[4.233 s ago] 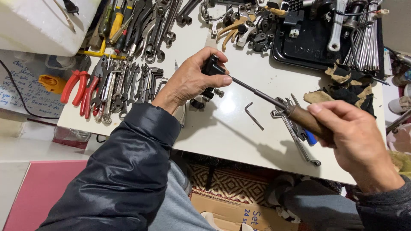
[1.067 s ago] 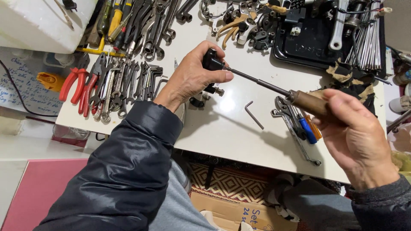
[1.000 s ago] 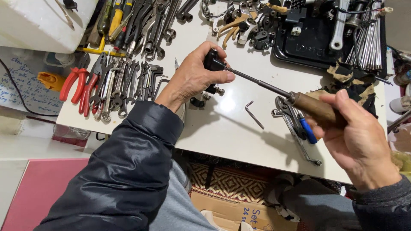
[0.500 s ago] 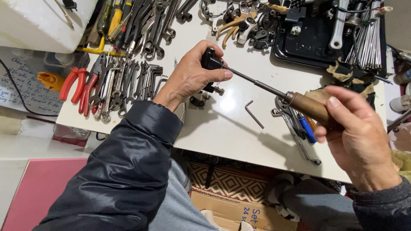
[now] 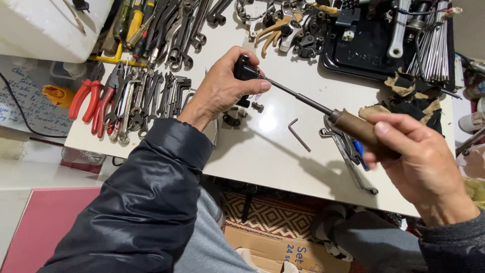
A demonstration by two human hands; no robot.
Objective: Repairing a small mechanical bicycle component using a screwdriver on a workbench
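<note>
Small black part (image 5: 244,68) pinched in the left hand (image 5: 222,88), fingers closed around it, thumb tip pressed along its lower edge; raised just above the white tabletop (image 5: 262,151), likely to steady it against the tool's push. Long screwdriver (image 5: 323,108) gripped in the right hand (image 5: 424,167), fingers wrapped shut on the brown wooden handle, metal shaft run up and left with its tip set into the part. Tool and part kept in one line between the two hands, probably so that turning force went straight into the fastener. Left forearm in a dark padded sleeve, stretched forward over the tabletop's near edge, wrist bent slightly back. Right wrist cocked inward, thumb laid atop the handle. Bent hex key (image 5: 299,134) flat on the tabletop below the shaft; loose bolt (image 5: 257,107) near the left hand; red-handled pliers (image 5: 93,98) well apart at far left.
</note>
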